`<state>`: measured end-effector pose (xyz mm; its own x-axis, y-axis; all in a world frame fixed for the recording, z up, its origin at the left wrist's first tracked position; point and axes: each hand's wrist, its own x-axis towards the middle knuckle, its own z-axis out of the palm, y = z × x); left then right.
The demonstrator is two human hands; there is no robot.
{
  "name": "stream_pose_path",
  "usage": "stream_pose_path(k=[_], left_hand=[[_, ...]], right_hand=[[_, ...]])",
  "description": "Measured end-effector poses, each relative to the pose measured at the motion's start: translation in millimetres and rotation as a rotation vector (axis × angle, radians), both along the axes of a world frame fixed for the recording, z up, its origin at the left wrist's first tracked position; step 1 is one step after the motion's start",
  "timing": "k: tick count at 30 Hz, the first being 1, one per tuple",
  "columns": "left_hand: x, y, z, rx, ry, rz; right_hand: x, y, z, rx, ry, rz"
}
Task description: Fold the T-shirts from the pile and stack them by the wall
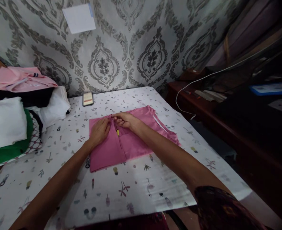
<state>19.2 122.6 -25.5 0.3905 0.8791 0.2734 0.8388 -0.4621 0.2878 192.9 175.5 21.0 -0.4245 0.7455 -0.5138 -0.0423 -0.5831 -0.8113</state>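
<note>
A pink garment (138, 140) lies flat on the white patterned cloth of the table, with a fold or seam running across it. My left hand (100, 130) rests on its left part, fingers close together and pressed on the fabric near the far edge. Right beside it, my right hand (124, 120) is closed in a pinch on the pink fabric at the far end of the seam. Between the hands the cloth parts slightly, and a small yellow patch shows there. The garment's neckline or edge with a white strip is at the right.
Piled clothes (7, 121) stand at the left of the table (136, 188). A small framed card (87, 99) sits near the patterned wall. On the right are a dark red desk (193, 99) and a white cable (210, 75).
</note>
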Motion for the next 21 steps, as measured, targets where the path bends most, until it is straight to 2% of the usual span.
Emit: stream_pose_path(k=[4, 8, 13, 18, 21], left_hand=[[-2, 1, -2.0, -0.012, -0.022, -0.039], [-3, 1, -2.2, 0.001, -0.035, -0.032], [-3, -1, -2.5, 0.023, -0.035, -0.029], [-1, -1, -3.6, 0.003, -0.017, -0.021], [2, -2, -2.3, -0.046, 0.034, -0.018]], right_hand=[[-3, 2, -0.4, -0.044, 0.001, -0.018], [-6, 2, -7.6, -0.013, -0.027, -0.092], [-6, 0, -11.5, 0.019, -0.092, -0.101], [-5, -2, -9.1, 0.114, -0.165, -0.097], [-9, -6, -9.0, 0.228, -0.232, -0.167]])
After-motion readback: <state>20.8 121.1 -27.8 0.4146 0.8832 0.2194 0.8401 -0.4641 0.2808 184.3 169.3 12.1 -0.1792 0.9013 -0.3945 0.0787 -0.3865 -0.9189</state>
